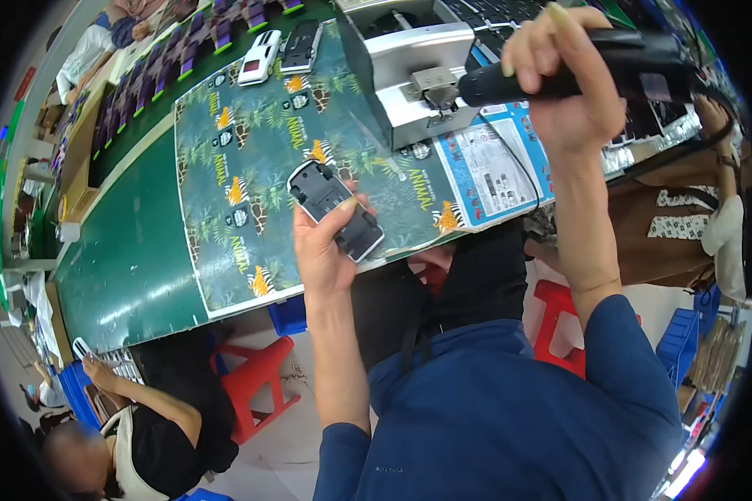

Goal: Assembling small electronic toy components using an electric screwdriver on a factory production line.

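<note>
our left hand (322,250) has its fingers (342,206) wrapped round a small black and grey plastic toy car chassis (336,209), held over the green bench (134,250) edge and its printed jungle-pattern card sheet (242,167). our right hand (564,83) grips a black electric screwdriver (576,75), fingers closed, tip probably against the grey metal fixture (409,79).

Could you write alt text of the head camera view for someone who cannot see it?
A person's left hand holds a toy car chassis underside up over a printed cardboard sheet, while the right hand grips a black electric screwdriver near a metal fixture.
</note>
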Demonstrator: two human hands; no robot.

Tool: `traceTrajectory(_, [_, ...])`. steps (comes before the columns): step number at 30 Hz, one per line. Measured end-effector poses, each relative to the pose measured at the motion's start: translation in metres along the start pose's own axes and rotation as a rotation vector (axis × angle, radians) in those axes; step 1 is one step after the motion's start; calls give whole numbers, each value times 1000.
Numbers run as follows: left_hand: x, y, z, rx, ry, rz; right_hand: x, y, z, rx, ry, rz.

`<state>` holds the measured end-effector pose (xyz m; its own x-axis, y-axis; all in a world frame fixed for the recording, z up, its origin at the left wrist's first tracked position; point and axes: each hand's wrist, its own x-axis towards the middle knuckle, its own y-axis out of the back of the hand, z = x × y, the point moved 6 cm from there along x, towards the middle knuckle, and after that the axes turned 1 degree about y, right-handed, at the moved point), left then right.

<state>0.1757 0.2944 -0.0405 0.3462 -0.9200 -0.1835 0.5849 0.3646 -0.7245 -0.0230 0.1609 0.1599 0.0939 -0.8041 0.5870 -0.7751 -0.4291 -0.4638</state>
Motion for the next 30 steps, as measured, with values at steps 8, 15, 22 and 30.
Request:
traceTrajectory(8, [-7, -8, 4, 13, -26, 28, -1, -4, 15, -378, -78, -60])
traceTrajectory(15, [3, -16, -25, -46, 6, 26, 24, 143, 51, -310, -194, -188])
traceTrajectory(22, [2, -9, -7, -106, -61, 5, 34, 101, 74, -304, -116, -368])
traceTrajectory(30, [4, -13, -7, -136, -42, -20, 37, 88, 72, -306, -43, -435])
